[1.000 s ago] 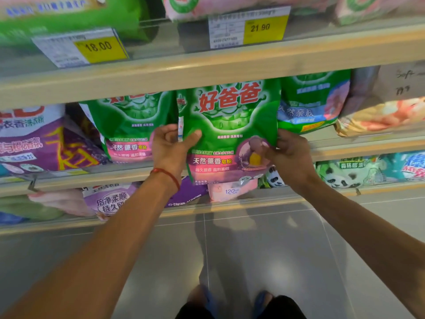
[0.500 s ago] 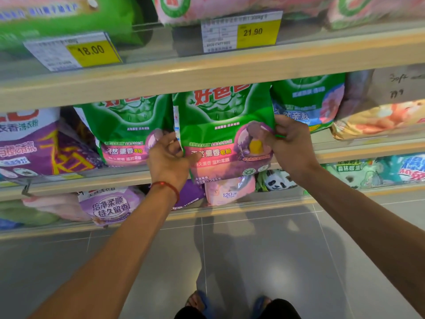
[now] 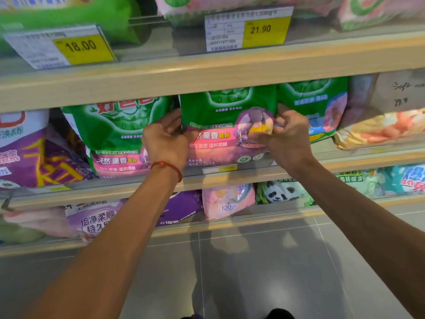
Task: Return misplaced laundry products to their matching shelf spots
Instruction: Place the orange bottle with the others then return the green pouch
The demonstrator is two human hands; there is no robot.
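Pinched at both side edges, green detergent bag (image 3: 226,125) is held upright on middle shelf (image 3: 358,161): left hand (image 3: 164,142) at bag's 9 o'clock, right hand (image 3: 287,137) at 3 o'clock, fingers curled onto the plastic. Matching green bag (image 3: 115,139) is seen just beside at 9 o'clock, blue-green bag (image 3: 318,107) touching at 3 o'clock. Red wrist string (image 3: 170,168) is worn on the left.

View: head-worn, single | Faces: forward and down at store shelves (image 3: 207,72) | Range: close, at arm's reach | Lower frame: floor (image 3: 253,272) | Overlap: none
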